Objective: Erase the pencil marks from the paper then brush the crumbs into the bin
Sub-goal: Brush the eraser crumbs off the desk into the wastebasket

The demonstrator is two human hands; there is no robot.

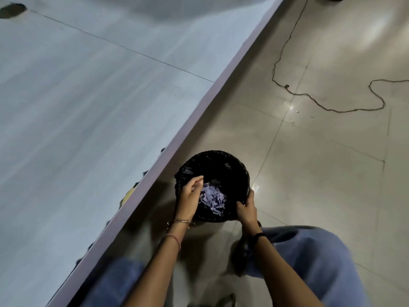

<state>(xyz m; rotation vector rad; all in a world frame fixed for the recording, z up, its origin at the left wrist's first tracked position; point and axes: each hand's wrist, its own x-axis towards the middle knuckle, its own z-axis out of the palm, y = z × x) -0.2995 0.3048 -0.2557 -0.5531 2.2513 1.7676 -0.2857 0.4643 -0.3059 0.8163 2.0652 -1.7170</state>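
Fingers (240, 206) of right hand (246, 210) grip near-right rim of round black bag-lined bin (212, 155) on floor; left hand (190, 192) hangs over bin mouth, fingers bunched, contents can't tell, pale purple paper scraps (212, 199) just below-right of them.

Round black-lined bin (232, 165), upright on floor; paper scraps (212, 199) inside

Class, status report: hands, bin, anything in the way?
Left hand bunched over bin, hold unclear. Right hand grips bin rim. Paper scraps inside. Nothing blocking.
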